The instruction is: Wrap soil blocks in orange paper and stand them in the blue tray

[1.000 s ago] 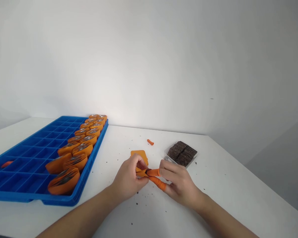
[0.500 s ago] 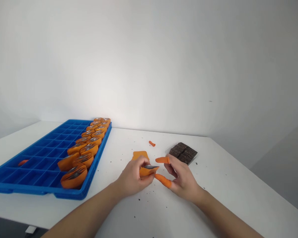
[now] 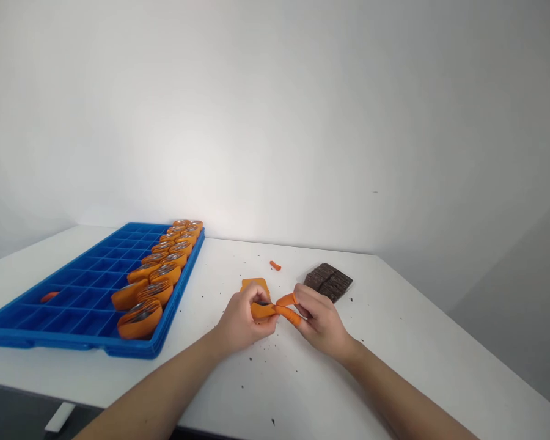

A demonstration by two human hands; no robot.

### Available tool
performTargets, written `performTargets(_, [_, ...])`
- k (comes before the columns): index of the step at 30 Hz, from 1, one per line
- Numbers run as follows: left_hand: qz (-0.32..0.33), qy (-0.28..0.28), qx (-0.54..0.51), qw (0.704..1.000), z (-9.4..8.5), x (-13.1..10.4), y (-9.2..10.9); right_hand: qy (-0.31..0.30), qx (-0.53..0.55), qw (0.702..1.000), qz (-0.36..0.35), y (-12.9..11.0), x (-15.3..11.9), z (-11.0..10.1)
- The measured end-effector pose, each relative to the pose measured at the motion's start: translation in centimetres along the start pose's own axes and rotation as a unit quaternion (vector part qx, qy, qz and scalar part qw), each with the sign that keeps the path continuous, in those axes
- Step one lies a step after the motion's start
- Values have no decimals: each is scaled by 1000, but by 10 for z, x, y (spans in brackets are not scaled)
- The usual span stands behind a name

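My left hand [image 3: 244, 318] is closed around a small orange sleeve [image 3: 262, 310], whose upper edge shows something dark inside. Orange finger cots cover the thumb and index finger of my right hand [image 3: 318, 319]. Those two fingertips pinch the sleeve's right end together. Behind my left hand lies a flat orange piece [image 3: 255, 284], partly hidden by the fingers. A stack of dark brown, rough-textured strips [image 3: 329, 281] rests on the table beyond my right hand.
At the left stands a blue compartment tray [image 3: 80, 264]. Several orange sleeves with shiny contents [image 3: 161, 273] fill its right side, and one compartment holds a small orange-red item [image 3: 49, 297]. A loose orange finger cot [image 3: 275, 266] and dark crumbs lie on the white table [image 3: 417, 342].
My right thumb and index finger, apart before, have closed on the sleeve's right end. The view has shifted slightly.
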State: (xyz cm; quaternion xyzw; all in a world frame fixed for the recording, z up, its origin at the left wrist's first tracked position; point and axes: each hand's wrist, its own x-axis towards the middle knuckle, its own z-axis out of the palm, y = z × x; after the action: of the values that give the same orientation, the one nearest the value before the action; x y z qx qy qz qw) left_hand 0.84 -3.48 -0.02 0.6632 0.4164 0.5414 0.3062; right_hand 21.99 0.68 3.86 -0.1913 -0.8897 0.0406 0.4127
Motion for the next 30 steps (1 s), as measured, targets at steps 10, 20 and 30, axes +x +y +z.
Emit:
performTargets(10, [42,-45,28,998,-1,1,2,-10,2,1000,10,6,-1,-1])
performTargets(20, [76,-71,64,993,-8,-1,12,-14,-7,1000,23,6,1,-4])
performTargets(30, [85,-46,89,991,-5,2,0,-4,-18,999,37,9,-2,1])
